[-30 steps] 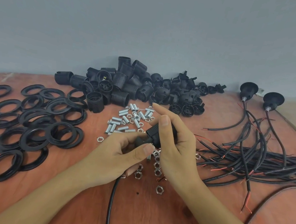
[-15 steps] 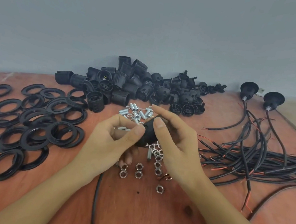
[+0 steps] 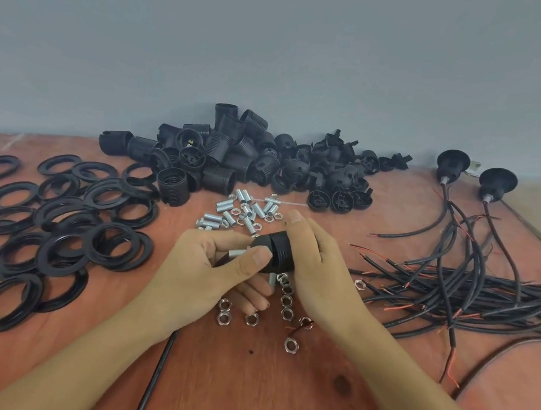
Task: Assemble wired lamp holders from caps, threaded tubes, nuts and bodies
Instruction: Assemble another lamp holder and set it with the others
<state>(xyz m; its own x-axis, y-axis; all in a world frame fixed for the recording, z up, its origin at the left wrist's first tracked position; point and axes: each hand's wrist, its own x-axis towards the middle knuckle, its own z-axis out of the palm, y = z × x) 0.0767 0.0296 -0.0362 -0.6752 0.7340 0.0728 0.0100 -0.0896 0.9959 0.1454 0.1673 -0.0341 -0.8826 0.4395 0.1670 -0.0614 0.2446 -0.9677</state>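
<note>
Over the middle of the table I hold a black lamp holder (image 3: pixel 273 248) on its side. My right hand (image 3: pixel 317 267) grips its ribbed body from the right. My left hand (image 3: pixel 216 266) pinches the silver threaded tube (image 3: pixel 238 253) that sticks out of the cap end, thumb on top. A black cable (image 3: pixel 155 375) runs from under my left hand toward the near edge. Loose nuts (image 3: pixel 287 305) lie beneath my hands, and silver threaded tubes (image 3: pixel 244 213) lie just beyond them.
A heap of black bodies and caps (image 3: pixel 254 161) lies against the wall. Several black rings (image 3: pixel 59 228) cover the left side. A bundle of black wires (image 3: pixel 477 294) spreads at the right, with two finished holders (image 3: pixel 472 176) standing behind it.
The holder has turned onto its side and its silver tube now shows. My left thumb and fingers have shifted onto that tube; both hands stay at the table's middle.
</note>
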